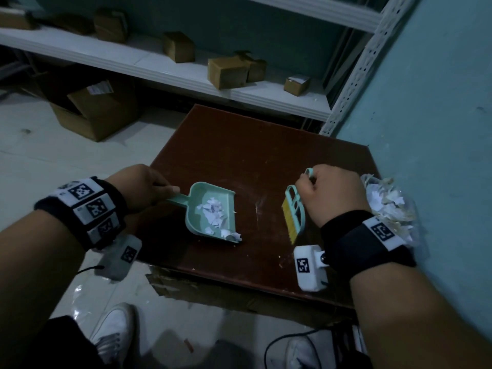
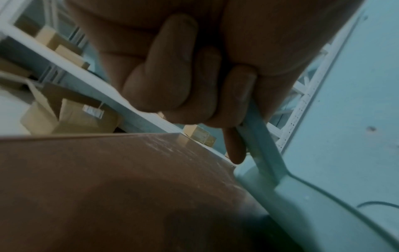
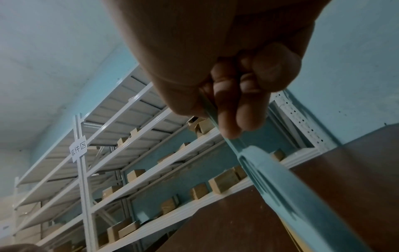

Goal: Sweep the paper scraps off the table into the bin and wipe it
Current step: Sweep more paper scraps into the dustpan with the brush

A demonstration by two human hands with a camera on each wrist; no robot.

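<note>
Left hand [image 1: 143,186] wraps the handle of a mint dustpan [image 1: 213,214] resting on the dark table [image 1: 239,145]; paper scraps [image 1: 213,210] lie inside the pan, a few at its lip. Right hand [image 1: 330,198] clasps the handle of a mint brush [image 1: 294,214], yellow bristles facing the pan, a gap between them. More scraps in a clear bag [image 1: 388,206] beyond the right wrist. Farther: white shelving [image 1: 170,65] holding cardboard boxes [image 1: 229,71].

White sign [image 3: 78,150] on the shelving upright [image 3: 83,177], right wrist view: Chinese characters, last two read "件区", first unclear. Wristband tags carry square codes only, no readable text.
</note>
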